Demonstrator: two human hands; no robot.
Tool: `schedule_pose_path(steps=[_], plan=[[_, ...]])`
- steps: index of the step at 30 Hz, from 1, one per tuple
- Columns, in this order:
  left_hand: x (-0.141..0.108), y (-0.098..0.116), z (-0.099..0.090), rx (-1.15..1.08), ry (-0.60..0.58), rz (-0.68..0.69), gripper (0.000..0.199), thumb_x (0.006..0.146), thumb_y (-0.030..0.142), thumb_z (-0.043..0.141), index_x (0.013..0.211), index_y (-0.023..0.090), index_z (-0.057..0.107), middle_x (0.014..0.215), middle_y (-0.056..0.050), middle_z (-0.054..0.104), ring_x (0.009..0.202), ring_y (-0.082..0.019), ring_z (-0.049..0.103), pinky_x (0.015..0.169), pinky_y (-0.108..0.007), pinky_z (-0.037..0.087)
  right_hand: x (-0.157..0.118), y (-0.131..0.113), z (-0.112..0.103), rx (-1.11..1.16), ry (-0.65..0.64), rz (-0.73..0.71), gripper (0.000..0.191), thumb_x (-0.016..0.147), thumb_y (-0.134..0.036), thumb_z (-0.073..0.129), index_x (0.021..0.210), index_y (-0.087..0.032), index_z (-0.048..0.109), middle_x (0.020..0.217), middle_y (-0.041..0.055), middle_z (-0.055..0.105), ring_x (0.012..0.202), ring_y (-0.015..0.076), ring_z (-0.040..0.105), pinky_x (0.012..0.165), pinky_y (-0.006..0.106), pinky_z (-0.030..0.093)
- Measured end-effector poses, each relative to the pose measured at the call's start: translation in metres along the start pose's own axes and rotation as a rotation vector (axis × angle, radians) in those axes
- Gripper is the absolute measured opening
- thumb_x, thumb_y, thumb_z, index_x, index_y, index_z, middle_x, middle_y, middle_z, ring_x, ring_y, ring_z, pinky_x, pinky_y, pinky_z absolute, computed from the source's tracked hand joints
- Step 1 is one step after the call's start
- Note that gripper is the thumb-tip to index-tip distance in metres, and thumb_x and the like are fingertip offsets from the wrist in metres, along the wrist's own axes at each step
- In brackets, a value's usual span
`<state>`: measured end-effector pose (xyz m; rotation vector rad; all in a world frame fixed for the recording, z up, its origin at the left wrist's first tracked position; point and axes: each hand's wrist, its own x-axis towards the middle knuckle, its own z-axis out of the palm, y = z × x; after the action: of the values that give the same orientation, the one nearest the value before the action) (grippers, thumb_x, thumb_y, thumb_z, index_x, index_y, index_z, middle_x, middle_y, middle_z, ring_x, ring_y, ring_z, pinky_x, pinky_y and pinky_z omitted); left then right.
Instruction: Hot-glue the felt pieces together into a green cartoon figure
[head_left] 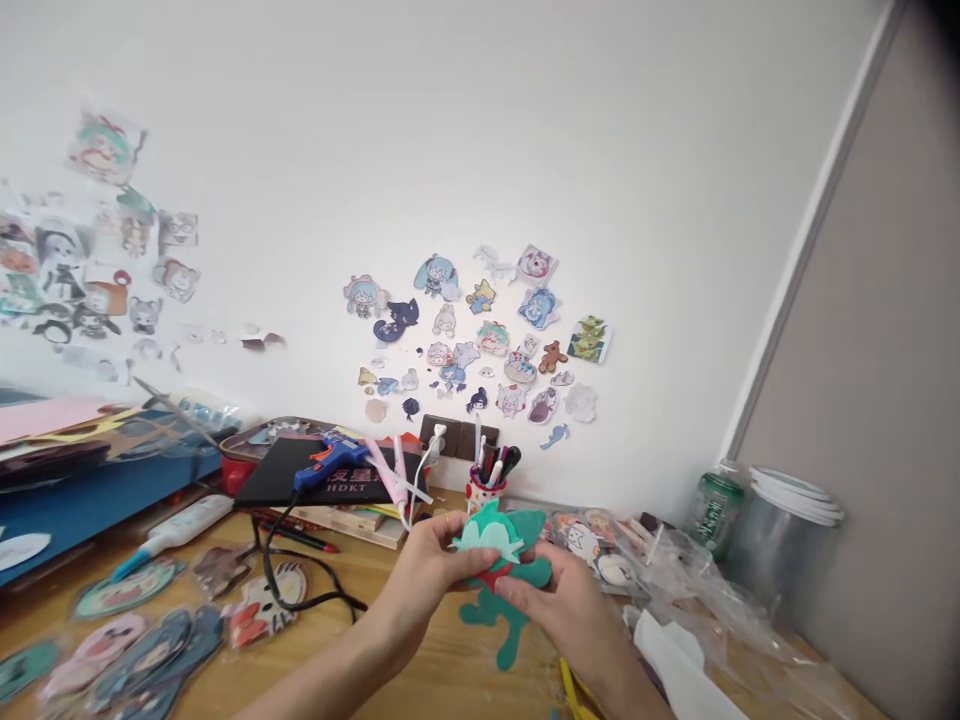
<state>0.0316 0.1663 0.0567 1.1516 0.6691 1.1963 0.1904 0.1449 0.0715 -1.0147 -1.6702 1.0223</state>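
A green felt figure point(496, 612) with a lighter mint head piece and a small red part is held up over the wooden table. My left hand point(435, 562) grips its left side, the thumb lying across the pale head piece. On the right side, my right hand point(551, 590) pinches the figure close to the red part, thumb in front. The fingertips behind the felt are hidden. Below my right hand, a yellow-handled tool point(571, 690) is partly in view on the table.
A blue glue gun point(330, 460) rests on a black box point(262, 480), its cord looping over the table. Felt pieces point(150, 655) lie left, near a glue bottle point(184, 525). A pen cup point(486, 490), green can point(716, 510), clear tub point(780, 540) and plastic bags point(697, 600) stand behind and right.
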Motion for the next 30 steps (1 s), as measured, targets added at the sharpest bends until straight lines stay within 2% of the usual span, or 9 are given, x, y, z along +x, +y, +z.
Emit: schedule_pose_path(steps=[5, 9, 12, 16, 19, 24, 30], plan=[[-0.002, 0.006, 0.004, 0.049, -0.048, 0.030, 0.034, 0.052, 0.036, 0.079, 0.071, 0.012, 0.064, 0.064, -0.001, 0.065, 0.056, -0.014, 0.058, 0.060, -0.025, 0.047, -0.005, -0.004, -0.001, -0.063, 0.080, 0.007, 0.026, 0.068, -0.039, 0.067, 0.072, -0.014, 0.063, 0.065, 0.0010, 0.062, 0.061, 0.0146, 0.052, 0.057, 0.026, 0.039], [-0.004, 0.009, 0.003, 0.118, -0.085, 0.041, 0.033, 0.060, 0.041, 0.074, 0.072, 0.012, 0.066, 0.062, -0.003, 0.066, 0.058, -0.015, 0.059, 0.060, -0.024, 0.046, -0.010, -0.009, 0.000, -0.034, 0.119, -0.002, 0.024, 0.067, -0.036, 0.069, 0.067, -0.014, 0.060, 0.057, -0.0033, 0.055, 0.054, 0.0094, 0.044, 0.051, 0.022, 0.033], [-0.006, 0.013, 0.003, 0.142, -0.080, 0.067, 0.034, 0.062, 0.043, 0.072, 0.069, 0.011, 0.066, 0.061, -0.004, 0.066, 0.058, -0.016, 0.058, 0.059, -0.024, 0.045, -0.011, -0.014, 0.002, 0.066, 0.048, -0.005, 0.029, 0.066, -0.041, 0.069, 0.073, -0.014, 0.063, 0.063, -0.0009, 0.060, 0.057, 0.0105, 0.049, 0.054, 0.022, 0.038], [-0.010, 0.020, 0.006, 0.115, -0.010, 0.088, 0.034, 0.059, 0.044, 0.074, 0.067, 0.012, 0.066, 0.062, -0.003, 0.067, 0.061, -0.016, 0.059, 0.061, -0.023, 0.044, -0.009, -0.014, 0.004, 0.231, -0.111, -0.003, 0.049, 0.056, -0.046, 0.075, 0.092, -0.015, 0.064, 0.083, 0.0044, 0.066, 0.076, 0.0183, 0.060, 0.071, 0.031, 0.046], [-0.011, 0.022, 0.008, 0.136, 0.021, 0.088, 0.034, 0.056, 0.044, 0.075, 0.066, 0.013, 0.067, 0.060, -0.003, 0.067, 0.060, -0.017, 0.059, 0.061, -0.024, 0.044, -0.009, -0.009, 0.007, 0.265, -0.129, -0.001, 0.047, 0.055, -0.042, 0.077, 0.090, -0.014, 0.066, 0.084, 0.0058, 0.067, 0.078, 0.0197, 0.061, 0.074, 0.032, 0.047], [-0.008, 0.016, 0.006, 0.147, 0.024, 0.072, 0.037, 0.055, 0.049, 0.073, 0.063, 0.013, 0.064, 0.060, -0.003, 0.065, 0.056, -0.018, 0.057, 0.056, -0.026, 0.044, -0.009, 0.001, 0.009, 0.224, -0.082, 0.038, 0.039, 0.062, -0.045, 0.071, 0.080, -0.011, 0.067, 0.067, 0.0059, 0.067, 0.059, 0.0159, 0.062, 0.059, 0.028, 0.048], [0.000, 0.009, -0.001, 0.145, 0.057, 0.001, 0.045, 0.056, 0.056, 0.070, 0.065, 0.014, 0.059, 0.055, 0.000, 0.059, 0.052, -0.012, 0.051, 0.052, -0.022, 0.043, -0.007, 0.006, 0.013, 0.170, -0.065, 0.097, 0.050, 0.068, -0.053, 0.062, 0.084, -0.005, 0.065, 0.065, 0.0114, 0.068, 0.055, 0.0164, 0.064, 0.050, 0.024, 0.046]])
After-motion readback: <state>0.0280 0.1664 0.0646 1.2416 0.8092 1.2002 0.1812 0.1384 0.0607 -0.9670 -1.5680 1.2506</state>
